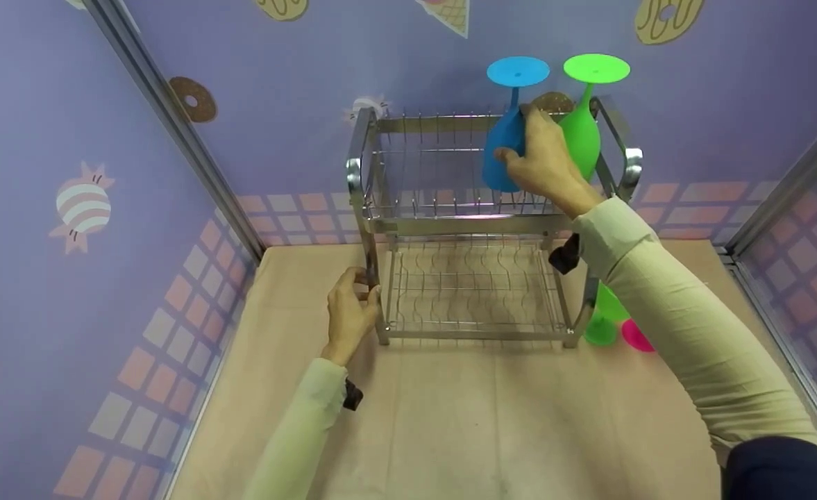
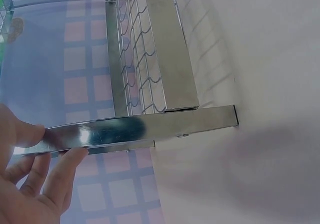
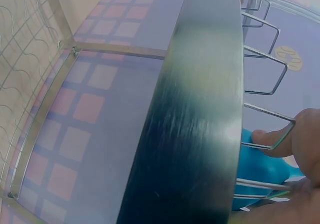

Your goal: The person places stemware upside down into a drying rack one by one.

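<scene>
A two-tier metal dish rack [image 1: 464,226] stands against the back wall. My left hand [image 1: 350,316] holds its left front post, with the thumb on one side and fingers on the other in the left wrist view. On the upper tier, my right hand [image 1: 548,154] grips the bowl of a blue plastic goblet [image 1: 500,160], which is upside down with its foot on top. Right beside it, an upside-down green goblet [image 1: 582,132] is on the same tier, partly hidden by that hand. Wire dividers cross the blue goblet [image 3: 260,166] in the right wrist view.
At the rack's lower right, a green goblet [image 1: 600,330] and a pink piece [image 1: 637,335] are on the table, partly covered by my right sleeve. Wire dividers line the lower tier [image 1: 474,285]. Patterned walls [image 1: 297,90] with metal corner posts enclose the table.
</scene>
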Available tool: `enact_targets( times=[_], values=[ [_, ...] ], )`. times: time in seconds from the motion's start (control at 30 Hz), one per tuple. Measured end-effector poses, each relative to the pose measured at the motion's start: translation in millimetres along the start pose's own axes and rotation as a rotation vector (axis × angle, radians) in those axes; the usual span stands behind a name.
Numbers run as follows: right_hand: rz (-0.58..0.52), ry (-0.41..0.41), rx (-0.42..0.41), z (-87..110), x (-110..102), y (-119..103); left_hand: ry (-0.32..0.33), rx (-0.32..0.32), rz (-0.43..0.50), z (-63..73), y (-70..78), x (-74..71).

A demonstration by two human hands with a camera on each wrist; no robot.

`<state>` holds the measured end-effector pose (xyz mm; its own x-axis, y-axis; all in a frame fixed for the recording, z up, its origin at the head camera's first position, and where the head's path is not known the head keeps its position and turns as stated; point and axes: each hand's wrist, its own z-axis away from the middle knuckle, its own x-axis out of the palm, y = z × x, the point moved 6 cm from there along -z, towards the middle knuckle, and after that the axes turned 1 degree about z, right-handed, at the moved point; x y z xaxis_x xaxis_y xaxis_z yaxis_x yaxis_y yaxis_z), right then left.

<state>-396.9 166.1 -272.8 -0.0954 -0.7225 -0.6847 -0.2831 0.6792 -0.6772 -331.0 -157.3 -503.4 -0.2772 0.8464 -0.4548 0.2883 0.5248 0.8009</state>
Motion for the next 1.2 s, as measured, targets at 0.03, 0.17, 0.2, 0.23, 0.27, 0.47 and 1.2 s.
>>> enact_targets(
  times=[0.03, 0.17, 0.2, 0.23, 0.27, 0.47, 1.2],
  values=[
    [0.004, 0.005, 0.002, 0.1, 0, 0, 0.0, 0.001, -0.001, 0.1, -0.1, 0.1],
    [0.019, 0.021, 0.016, 1.7, -2, 0, 0.011, 0.006, -0.012, 0.6, 0.1, -0.5],
    [0.016, 0.023, 0.02, 2.3, -2, 0, 0.012, 0.01, -0.013, 0.7, 0.4, -0.5],
    [0.015, 0.024, 0.022, 3.1, -3, 0, 0.013, 0.011, -0.012, 0.8, 0.5, -0.5],
    [0.009, 0.024, 0.024, 3.8, -3, 0, 0.011, 0.012, -0.011, 1.0, 0.8, -0.5],
    [0.012, 0.046, 0.015, 11.1, -7, -3, -0.012, 0.008, -0.011, 1.4, 0.6, 1.4],
    [0.004, 0.28, -0.244, 87.3, -70, 4, -0.016, -0.067, 0.035, 0.2, -2.2, -2.2]
  ],
)
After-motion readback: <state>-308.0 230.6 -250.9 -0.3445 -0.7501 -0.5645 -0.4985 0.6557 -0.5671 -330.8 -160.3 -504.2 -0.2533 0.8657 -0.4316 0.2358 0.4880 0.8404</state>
